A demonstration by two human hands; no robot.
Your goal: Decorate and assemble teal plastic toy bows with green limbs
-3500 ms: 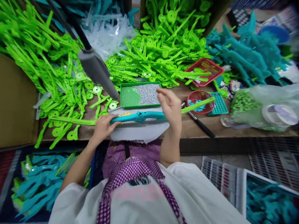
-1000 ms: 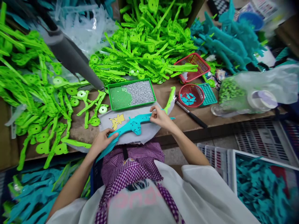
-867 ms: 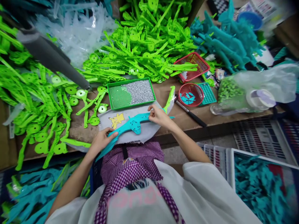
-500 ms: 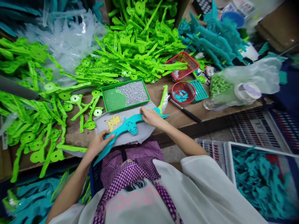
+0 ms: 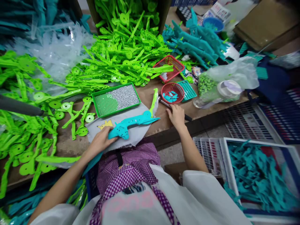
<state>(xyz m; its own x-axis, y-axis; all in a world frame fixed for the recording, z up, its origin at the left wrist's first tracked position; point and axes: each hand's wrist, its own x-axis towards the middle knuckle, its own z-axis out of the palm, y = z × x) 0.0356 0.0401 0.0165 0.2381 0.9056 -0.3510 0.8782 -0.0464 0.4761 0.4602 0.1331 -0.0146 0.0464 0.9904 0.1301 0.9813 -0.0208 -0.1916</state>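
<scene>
teal plastic part (image 5: 132,122) lying on grey cloth (image 5: 134,132) at table edge, pinned under left hand (image 5: 101,142), fingers flat and together. right hand (image 5: 176,113) covering black tool (image 5: 174,109); grip hard to tell, tool middle hidden.

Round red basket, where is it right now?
Head view, right of centre on the workbench: the round red basket sits just beyond the right hand, between the green screw tray and the teal mesh tray.
</scene>
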